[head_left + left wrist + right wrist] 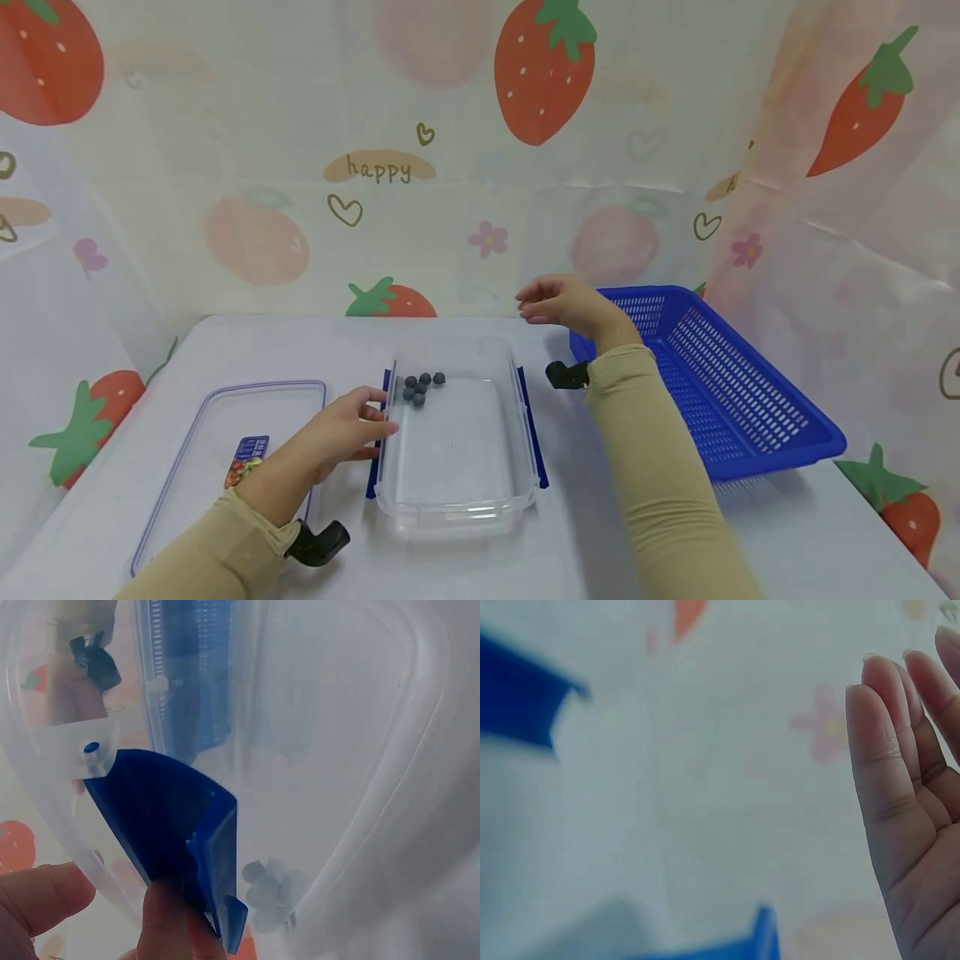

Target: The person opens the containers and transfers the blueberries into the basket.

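Observation:
My left hand [341, 433] is at the left wall of a clear plastic food container [453, 508], its fingertips touching the rim and side. From the left wrist view, its fingers [165, 922] lie against the blue side latch [172, 810], which hangs unfastened. Several dark blueberries [418, 387] sit in the container's far left corner; through the plastic the blueberries [270, 896] look blurred. My right hand [566, 304] hovers beyond the container's far right, beside the blue basket's far left corner. Its fingers [877, 742] are loosely extended, and nothing shows between them.
Left of the container lies its clear lid [198, 425], flat, with a printed label. On the right stands a blue perforated plastic basket [765, 375], partly covered by my right forearm. A strawberry-print sheet [465, 217] hangs behind the white table [337, 333].

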Tool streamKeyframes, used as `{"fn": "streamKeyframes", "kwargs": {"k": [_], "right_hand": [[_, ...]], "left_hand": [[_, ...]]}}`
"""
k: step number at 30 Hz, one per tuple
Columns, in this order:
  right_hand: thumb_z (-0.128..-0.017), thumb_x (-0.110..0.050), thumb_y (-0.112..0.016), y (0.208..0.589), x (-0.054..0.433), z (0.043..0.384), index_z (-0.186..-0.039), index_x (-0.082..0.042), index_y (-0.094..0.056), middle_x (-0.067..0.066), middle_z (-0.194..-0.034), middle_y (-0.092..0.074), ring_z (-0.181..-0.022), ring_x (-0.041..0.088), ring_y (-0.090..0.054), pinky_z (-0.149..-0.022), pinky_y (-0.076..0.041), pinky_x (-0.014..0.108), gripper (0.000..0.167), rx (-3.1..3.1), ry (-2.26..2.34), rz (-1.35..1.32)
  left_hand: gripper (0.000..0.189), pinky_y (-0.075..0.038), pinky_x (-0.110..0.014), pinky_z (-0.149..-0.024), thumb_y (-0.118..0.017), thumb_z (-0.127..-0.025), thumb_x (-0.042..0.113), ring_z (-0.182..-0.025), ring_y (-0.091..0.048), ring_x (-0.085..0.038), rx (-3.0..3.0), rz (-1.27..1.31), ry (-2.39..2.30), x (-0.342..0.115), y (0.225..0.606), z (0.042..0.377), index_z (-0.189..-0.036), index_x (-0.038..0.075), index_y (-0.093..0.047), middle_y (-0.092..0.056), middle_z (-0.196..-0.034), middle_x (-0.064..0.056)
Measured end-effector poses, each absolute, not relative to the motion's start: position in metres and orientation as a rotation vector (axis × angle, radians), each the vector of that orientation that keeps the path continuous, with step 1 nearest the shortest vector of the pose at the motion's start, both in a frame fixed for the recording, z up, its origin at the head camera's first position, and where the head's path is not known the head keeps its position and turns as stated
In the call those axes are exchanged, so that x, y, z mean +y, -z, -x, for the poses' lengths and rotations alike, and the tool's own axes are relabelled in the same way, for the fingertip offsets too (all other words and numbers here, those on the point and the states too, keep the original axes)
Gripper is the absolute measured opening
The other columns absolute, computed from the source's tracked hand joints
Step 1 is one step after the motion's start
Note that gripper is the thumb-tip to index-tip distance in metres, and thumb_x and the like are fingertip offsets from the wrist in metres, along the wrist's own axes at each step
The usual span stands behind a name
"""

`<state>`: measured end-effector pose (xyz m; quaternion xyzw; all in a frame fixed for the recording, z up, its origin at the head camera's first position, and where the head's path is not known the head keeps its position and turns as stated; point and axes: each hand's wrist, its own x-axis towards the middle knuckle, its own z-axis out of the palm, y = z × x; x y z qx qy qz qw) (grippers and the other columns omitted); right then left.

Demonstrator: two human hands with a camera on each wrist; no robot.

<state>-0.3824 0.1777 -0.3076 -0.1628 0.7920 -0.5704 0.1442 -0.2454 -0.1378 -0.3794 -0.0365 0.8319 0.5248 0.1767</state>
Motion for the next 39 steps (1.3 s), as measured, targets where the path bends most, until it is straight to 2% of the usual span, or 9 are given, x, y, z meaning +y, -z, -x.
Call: {"fn": "streamKeyframes", "kwargs": {"k": [4,7,12,19,26,34,39], "right_hand": [[-0.084,0.0,-0.061,0.314,0.148,0.382,-0.107,0.003,-0.057,0.025,-0.111,-0.053,-0.105,0.036,-0.054,-0.089,-0.049,0.034,0.023,2.214,1.638,0.506],[-0.084,-0.002,-0.062,0.319,0.128,0.381,-0.104,0.001,-0.06,0.021,-0.107,-0.056,-0.105,0.038,-0.054,-0.088,-0.05,0.034,0.02,2.208,1.617,0.526],[-0.083,-0.002,-0.063,0.333,0.101,0.381,-0.102,-0.001,-0.062,0.014,-0.102,-0.059,-0.099,0.031,-0.058,-0.086,-0.051,0.032,0.019,2.162,1.591,0.541],[-0.082,-0.001,-0.064,0.353,0.072,0.377,-0.1,-0.001,-0.063,0.022,-0.109,-0.058,-0.098,0.03,-0.059,-0.084,-0.052,0.032,0.018,2.099,1.532,0.459],[-0.082,-0.004,-0.065,0.354,0.055,0.376,-0.098,-0.004,-0.064,0.017,-0.107,-0.061,-0.091,0.022,-0.063,-0.083,-0.052,0.03,0.016,2.135,1.465,0.454],[-0.082,-0.004,-0.065,0.362,0.047,0.374,-0.102,-0.001,-0.063,0.017,-0.11,-0.061,-0.105,0.033,-0.057,-0.084,-0.051,0.03,0.02,2.123,1.413,0.423],[-0.081,-0.003,-0.066,0.375,0.045,0.373,-0.106,0.003,-0.061,0.012,-0.102,-0.064,-0.097,0.028,-0.06,-0.081,-0.052,0.03,0.026,2.136,1.328,0.39]], "left_hand": [[0.056,-0.053,-0.039,-0.08,-0.066,-0.084,0.022,-0.102,-0.054,-0.026,2.349,0.109,-1.494,-0.138,0.381,0.246,-0.132,0.01,-0.038,-0.047,-0.115,-0.016],[0.057,-0.053,-0.039,-0.08,-0.066,-0.084,0.022,-0.102,-0.054,-0.026,2.348,0.112,-1.496,-0.138,0.381,0.246,-0.132,0.01,-0.038,-0.047,-0.115,-0.016],[0.057,-0.053,-0.038,-0.08,-0.066,-0.084,0.023,-0.102,-0.053,-0.025,2.343,0.115,-1.497,-0.137,0.381,0.247,-0.132,0.011,-0.038,-0.046,-0.116,-0.016],[0.057,-0.053,-0.039,-0.08,-0.066,-0.084,0.023,-0.101,-0.053,-0.025,2.337,0.113,-1.5,-0.137,0.381,0.247,-0.132,0.011,-0.039,-0.046,-0.115,-0.016],[0.056,-0.052,-0.04,-0.082,-0.065,-0.085,0.023,-0.101,-0.053,-0.026,2.332,0.105,-1.505,-0.138,0.379,0.246,-0.132,0.01,-0.038,-0.046,-0.115,-0.016],[0.057,-0.052,-0.04,-0.083,-0.066,-0.085,0.023,-0.101,-0.053,-0.026,2.327,0.103,-1.517,-0.138,0.378,0.246,-0.132,0.01,-0.038,-0.046,-0.115,-0.016],[0.056,-0.053,-0.04,-0.081,-0.066,-0.084,0.022,-0.099,-0.053,-0.025,2.32,0.108,-1.523,-0.138,0.379,0.245,-0.132,0.01,-0.038,-0.045,-0.114,-0.016]]}}
